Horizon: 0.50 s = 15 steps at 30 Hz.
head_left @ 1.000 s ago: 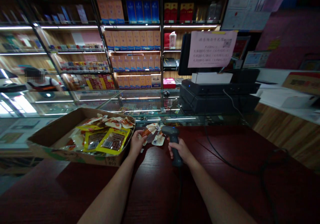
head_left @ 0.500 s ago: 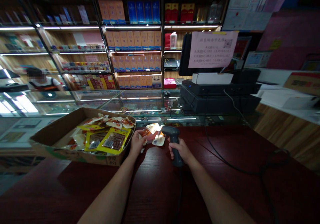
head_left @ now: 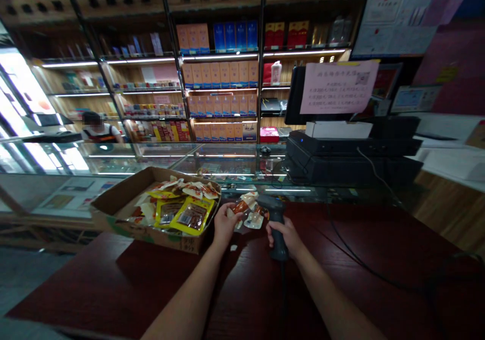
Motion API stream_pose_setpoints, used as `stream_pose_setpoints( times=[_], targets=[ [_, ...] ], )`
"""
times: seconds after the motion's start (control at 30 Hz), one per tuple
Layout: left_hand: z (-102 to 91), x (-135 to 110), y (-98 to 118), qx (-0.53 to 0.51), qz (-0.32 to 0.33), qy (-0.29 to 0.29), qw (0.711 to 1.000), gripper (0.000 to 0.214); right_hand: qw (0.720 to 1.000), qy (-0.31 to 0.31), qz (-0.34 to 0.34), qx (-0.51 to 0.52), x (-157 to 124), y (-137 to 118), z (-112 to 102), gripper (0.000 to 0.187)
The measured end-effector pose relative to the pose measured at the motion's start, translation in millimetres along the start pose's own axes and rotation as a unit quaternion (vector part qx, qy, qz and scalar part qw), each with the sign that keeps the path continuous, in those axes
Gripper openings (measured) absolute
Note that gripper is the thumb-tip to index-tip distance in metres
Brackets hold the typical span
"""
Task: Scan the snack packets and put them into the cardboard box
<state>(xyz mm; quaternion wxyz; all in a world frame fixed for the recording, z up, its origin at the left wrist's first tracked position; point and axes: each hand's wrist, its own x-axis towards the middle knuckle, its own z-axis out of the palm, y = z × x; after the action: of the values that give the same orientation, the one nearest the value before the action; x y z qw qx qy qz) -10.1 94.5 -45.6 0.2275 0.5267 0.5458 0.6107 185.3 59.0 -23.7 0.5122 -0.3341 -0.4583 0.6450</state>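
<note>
Here we are at a dark red counter (head_left: 151, 289), and on it sits an open cardboard box (head_left: 113, 213), piled high with yellow snack packets (head_left: 191, 217). Just beside the box, the right hand (head_left: 288, 238) closes firmly around the grip of a black barcode scanner (head_left: 271, 204), its head nearly touching the packet. The left hand (head_left: 225, 226) has a narrow pinch on a small snack packet (head_left: 242, 207), held up right at the fingertips!
</note>
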Motion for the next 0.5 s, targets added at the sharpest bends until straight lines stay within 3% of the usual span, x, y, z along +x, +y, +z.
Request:
stream_pose_setpoints(
  times=[0.13, 0.27, 0.4, 0.5],
  targets=[
    [-20.5, 8.5, 37.3, 0.049, 0.022, 0.105, 0.993, 0.033, 1.0, -0.013, -0.004, 0.01, 9.3, -14.3, 24.5, 0.026],
    [-63.8, 32.4, 63.0, 0.081, 0.03, 0.238, 0.967, 0.038, 0.998, -0.047, -0.021, 0.025, 19.7, -28.7, 56.7, 0.035],
    [-110.1, 56.6, 67.5, 0.102, 0.032, 0.334, 0.937, 0.043, 0.995, -0.09, -0.026, 0.028, 25.8, -33.7, 90.9, 0.032],
    [-130.5, 67.4, 61.1, 0.077, 0.036, 0.329, 0.94, 0.051, 0.993, -0.116, -0.025, 0.024, 28.0, -32.6, 112.7, 0.032]
  ],
)
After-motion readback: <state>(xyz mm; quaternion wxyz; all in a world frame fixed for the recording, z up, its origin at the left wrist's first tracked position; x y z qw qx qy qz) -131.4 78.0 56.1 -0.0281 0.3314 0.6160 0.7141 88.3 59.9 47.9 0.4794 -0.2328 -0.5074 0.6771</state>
